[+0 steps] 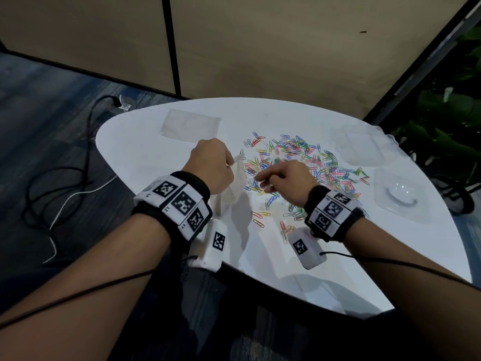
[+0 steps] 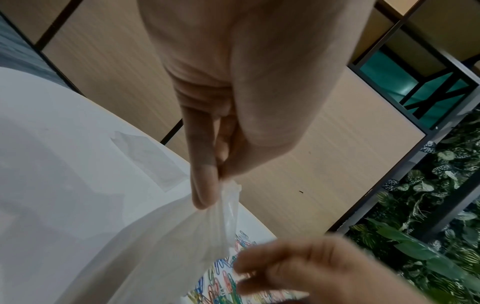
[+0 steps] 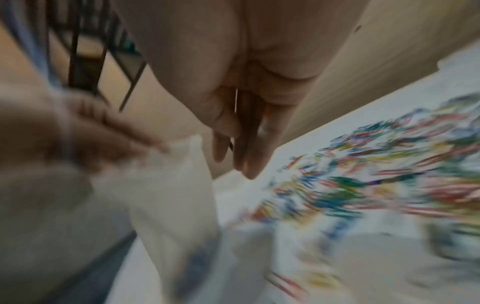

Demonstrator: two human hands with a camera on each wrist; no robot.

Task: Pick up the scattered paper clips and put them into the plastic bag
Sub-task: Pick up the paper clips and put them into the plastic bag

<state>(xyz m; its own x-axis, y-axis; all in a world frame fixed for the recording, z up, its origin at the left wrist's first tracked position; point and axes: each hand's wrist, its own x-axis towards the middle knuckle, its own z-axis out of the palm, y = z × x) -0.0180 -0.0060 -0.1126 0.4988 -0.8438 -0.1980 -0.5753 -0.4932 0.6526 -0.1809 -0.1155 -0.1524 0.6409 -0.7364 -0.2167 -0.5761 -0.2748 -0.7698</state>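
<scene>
Left hand [image 1: 210, 165] raised above the white table [image 1: 145, 142], thumb and fingers pinched together on the top edge of the small clear plastic bag [image 1: 235, 183], which hung down limp with its lower end near or on the tabletop. Pinch confirmed in the left wrist view: fingertips [image 2: 205, 191] clamped on the crumpled rim of the bag [image 2: 182, 236]. Right hand [image 1: 285, 182] poised just beside the bag mouth, over the near edge of the colored paper clips [image 1: 299, 162], forefinger extended toward the bag, other fingers loosely bent; held nothing that could be made out (right wrist view too smeared to settle it, fingers [image 3: 249, 148] seen fairly straight and close together). Clips spread in a dense heap across the middle of the table, a few strays nearer the body. Further off, a flat clear bag [image 1: 191, 125] and clear plastic packaging [image 1: 398, 194] left lying. Clips judged light, stiff and slippery, prone to tangling in chains; best pinched several at once from the heap's edge or scraped together. Bag judged thin, floppy and liable to collapse shut; best held by one lip of the mouth, the other side teased open first.
</scene>
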